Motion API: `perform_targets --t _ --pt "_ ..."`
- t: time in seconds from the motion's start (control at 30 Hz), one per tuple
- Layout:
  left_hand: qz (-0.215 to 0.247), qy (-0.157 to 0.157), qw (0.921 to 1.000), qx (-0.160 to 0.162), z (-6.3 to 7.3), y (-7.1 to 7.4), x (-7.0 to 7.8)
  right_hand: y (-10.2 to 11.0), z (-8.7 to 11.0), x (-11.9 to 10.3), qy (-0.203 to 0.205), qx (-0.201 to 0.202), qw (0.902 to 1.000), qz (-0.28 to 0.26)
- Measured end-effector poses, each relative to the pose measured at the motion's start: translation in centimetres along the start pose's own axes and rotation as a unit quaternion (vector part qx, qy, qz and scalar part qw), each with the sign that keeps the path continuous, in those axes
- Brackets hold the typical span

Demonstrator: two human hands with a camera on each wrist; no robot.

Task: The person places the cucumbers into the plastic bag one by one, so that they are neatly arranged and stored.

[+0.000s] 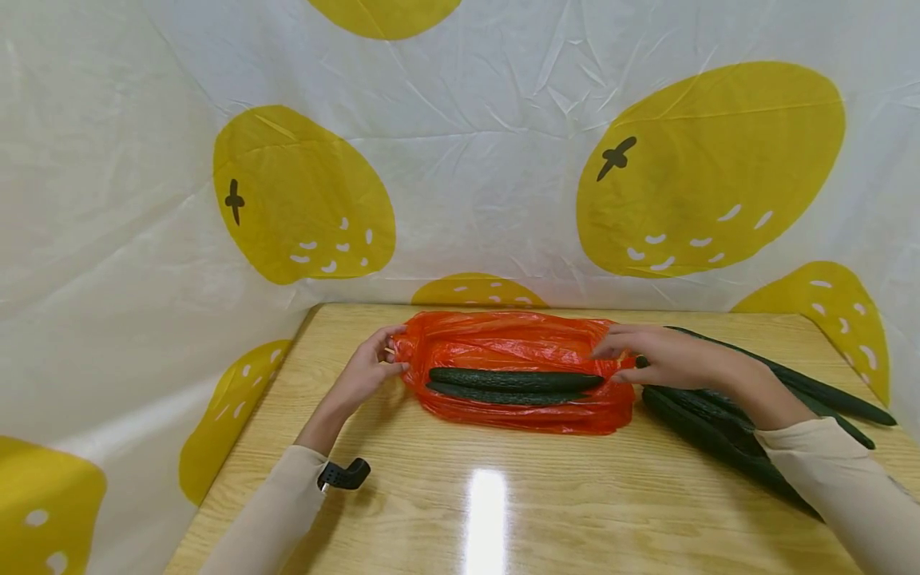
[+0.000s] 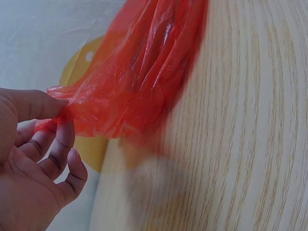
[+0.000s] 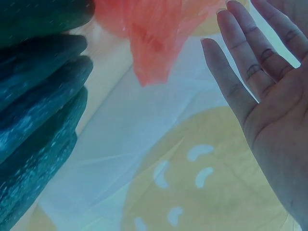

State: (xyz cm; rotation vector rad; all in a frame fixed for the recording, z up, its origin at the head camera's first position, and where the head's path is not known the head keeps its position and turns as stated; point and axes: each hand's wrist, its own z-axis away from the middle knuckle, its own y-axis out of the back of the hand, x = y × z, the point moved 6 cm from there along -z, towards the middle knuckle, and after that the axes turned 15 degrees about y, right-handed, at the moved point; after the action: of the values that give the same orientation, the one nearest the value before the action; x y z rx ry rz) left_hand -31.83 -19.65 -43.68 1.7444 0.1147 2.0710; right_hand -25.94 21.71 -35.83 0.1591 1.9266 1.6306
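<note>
A thin red plastic bag (image 1: 503, 326) lies spread across the table, and two long dark green cucumbers (image 1: 516, 380) rest side by side on its red film. At the bag's left end, my left hand (image 1: 362, 371) pinches the gathered plastic between thumb and fingers; the left wrist view shows the bunched film (image 2: 139, 82) leading away from this grip. My right hand (image 1: 676, 359) hovers at the bag's right end. Its fingers look extended and apart from the plastic in the right wrist view, where the bag's loose end (image 3: 151, 57) hangs nearby.
More cucumbers (image 1: 686, 423) lie in a pile to the right, under and beside my right forearm. The wooden table (image 1: 402, 495) backs onto a white sheet (image 1: 474, 200) printed with yellow fruit shapes. A black strap (image 1: 345, 474) sits at my left wrist.
</note>
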Motion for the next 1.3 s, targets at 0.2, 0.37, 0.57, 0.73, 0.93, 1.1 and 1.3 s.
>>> perform_targets --t 0.2,0.37,0.57,0.73,0.93,1.1,1.3 --pt "0.003 0.005 1.0 -0.006 1.0 -0.2 1.2 0.3 1.2 0.1 0.02 0.024 0.9994 0.014" --pt "0.002 -0.001 1.0 -0.007 2.1 -0.4 2.5 0.5 2.5 0.4 0.047 0.046 0.9976 0.021" --pt "0.005 0.002 1.0 -0.008 1.9 -0.4 2.3 0.7 3.7 1.1 0.066 0.069 0.9951 0.027" --pt "-0.002 0.003 1.0 -0.003 0.6 -0.2 0.7 0.8 4.5 2.0 0.054 0.075 0.9956 0.017" --pt "-0.012 -0.01 0.9999 0.003 0.1 0.0 -0.1 1.0 5.5 3.1 0.032 0.081 0.9962 -0.004" --pt "-0.011 -0.008 0.9999 0.0 0.1 0.0 -0.1 1.3 6.5 3.8 0.002 0.082 0.9966 -0.011" --pt "-0.008 0.001 0.9999 -0.007 0.1 0.0 0.1 1.9 7.6 4.8 -0.005 0.076 0.997 0.013"
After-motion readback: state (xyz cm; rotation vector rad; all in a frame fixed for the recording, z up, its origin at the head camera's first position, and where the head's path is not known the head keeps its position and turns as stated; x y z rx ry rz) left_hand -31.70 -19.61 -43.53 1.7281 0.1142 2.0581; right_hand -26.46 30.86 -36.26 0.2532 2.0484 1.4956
